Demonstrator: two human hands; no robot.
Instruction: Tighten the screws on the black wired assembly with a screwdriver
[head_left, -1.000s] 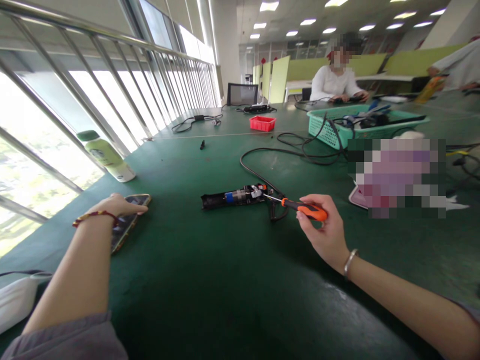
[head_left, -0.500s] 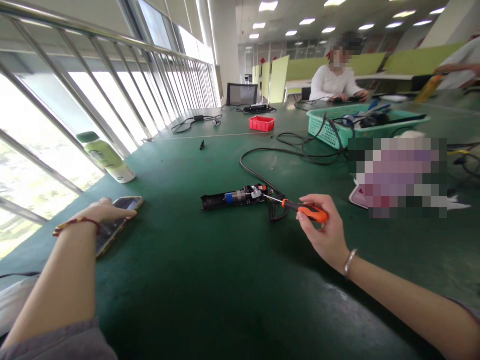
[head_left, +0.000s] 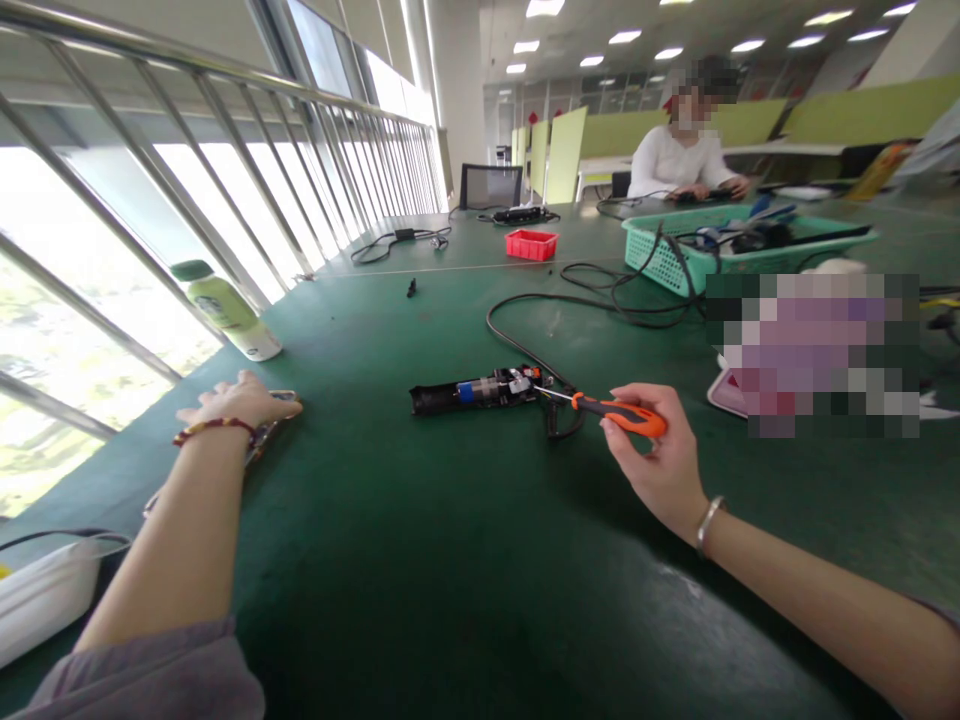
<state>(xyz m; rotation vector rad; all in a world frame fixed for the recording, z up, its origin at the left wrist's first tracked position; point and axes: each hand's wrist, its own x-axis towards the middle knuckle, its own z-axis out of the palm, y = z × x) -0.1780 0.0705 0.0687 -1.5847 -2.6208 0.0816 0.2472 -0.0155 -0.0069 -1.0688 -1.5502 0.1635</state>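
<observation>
My right hand (head_left: 654, 440) grips a screwdriver (head_left: 626, 416) with an orange and black handle between thumb and fingers. The screwdriver's thin tip points left and reaches the right end of an opened black handheld device (head_left: 487, 390), whose blue and grey cylindrical insides show. A black cable runs from that device's right end. On the left, my left hand (head_left: 236, 405) lies over a phone (head_left: 262, 440), fingers spread. Hand and forearm hide most of the phone; only its edges show.
A green bottle (head_left: 229, 312) stands by the railing. Farther off are a small black part (head_left: 412, 288), a red tray (head_left: 532, 246) and a green basket (head_left: 660, 258) of tools and cables. A white object (head_left: 49, 600) lies at lower left. A person (head_left: 679, 165) sits across the table.
My left hand has moved over the phone to the right, its fingers now spreading and the screen covered. My right hand keeps the screwdriver at the device. The view has shifted slightly.
</observation>
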